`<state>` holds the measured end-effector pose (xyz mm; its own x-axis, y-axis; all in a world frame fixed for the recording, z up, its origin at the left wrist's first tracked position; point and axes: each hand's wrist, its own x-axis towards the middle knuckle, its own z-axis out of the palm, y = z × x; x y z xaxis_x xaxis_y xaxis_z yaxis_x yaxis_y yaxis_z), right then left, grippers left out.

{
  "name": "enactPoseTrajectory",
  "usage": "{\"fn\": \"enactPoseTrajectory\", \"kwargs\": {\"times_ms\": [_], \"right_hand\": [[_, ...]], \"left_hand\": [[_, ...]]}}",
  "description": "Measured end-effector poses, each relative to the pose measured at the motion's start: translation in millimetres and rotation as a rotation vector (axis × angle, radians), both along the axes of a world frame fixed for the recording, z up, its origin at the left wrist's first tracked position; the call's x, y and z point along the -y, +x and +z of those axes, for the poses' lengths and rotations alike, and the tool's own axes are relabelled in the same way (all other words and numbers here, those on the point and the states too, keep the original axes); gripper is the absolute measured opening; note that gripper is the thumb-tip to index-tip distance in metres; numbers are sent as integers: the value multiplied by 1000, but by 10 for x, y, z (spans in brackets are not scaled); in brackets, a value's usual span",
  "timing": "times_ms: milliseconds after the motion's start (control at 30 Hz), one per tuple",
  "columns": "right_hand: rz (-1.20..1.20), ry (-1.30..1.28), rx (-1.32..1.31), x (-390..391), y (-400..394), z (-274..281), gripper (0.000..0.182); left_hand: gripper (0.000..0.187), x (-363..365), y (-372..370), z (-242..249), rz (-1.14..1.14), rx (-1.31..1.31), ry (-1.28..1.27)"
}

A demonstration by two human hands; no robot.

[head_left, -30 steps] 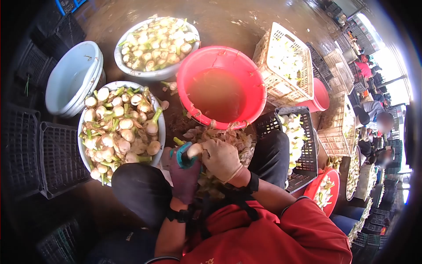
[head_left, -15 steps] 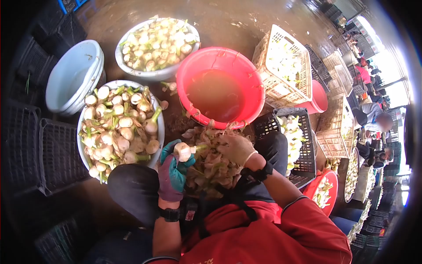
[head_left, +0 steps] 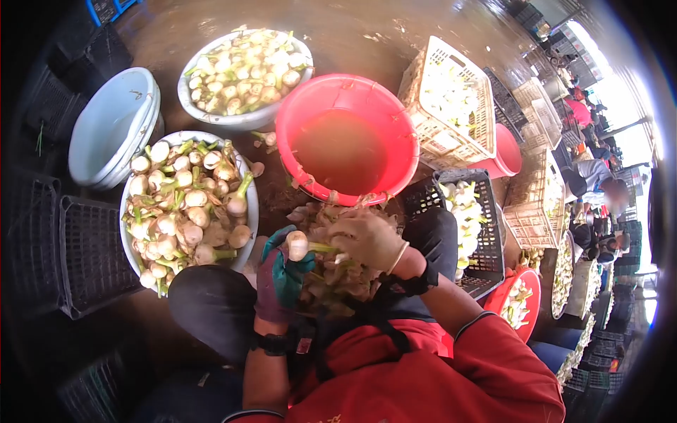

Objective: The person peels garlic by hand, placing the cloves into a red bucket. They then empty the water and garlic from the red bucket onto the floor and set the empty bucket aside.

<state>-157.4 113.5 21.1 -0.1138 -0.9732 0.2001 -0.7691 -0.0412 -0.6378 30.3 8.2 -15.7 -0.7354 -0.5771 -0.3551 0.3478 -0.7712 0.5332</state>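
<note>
My left hand, in a teal and purple glove, is closed around a garlic bulb with its round white end up. The bulb's green stem points right, toward my right hand in a whitish glove. The right fingers are curled down near the stem's end, but blur hides whether they grip it. Under both hands, between my knees, lies a heap of papery garlic skins. Left of my knee, a pale tub is piled with garlic bulbs with short green stems.
Ahead stands a red tub of murky water. Beyond it are another full garlic tub and stacked pale tubs. On the right are a cream crate, a black crate and a red basin with garlic. People sit far right.
My right hand has moved left, closer to the garlic bulb's stem. The bulb in my left hand has turned slightly and shifted a little right. The whole view has shifted slightly.
</note>
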Motion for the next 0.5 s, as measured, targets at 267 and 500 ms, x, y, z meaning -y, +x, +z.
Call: {"fn": "enactPoseTrajectory", "kwargs": {"times_ms": [267, 500], "right_hand": [[-273, 46, -151, 192, 453, 63, 8], [-266, 59, -212, 220, 497, 122, 10]], "left_hand": [[42, -35, -23, 156, -240, 114, -166], [40, -19, -19, 174, -222, 91, -145]]}}
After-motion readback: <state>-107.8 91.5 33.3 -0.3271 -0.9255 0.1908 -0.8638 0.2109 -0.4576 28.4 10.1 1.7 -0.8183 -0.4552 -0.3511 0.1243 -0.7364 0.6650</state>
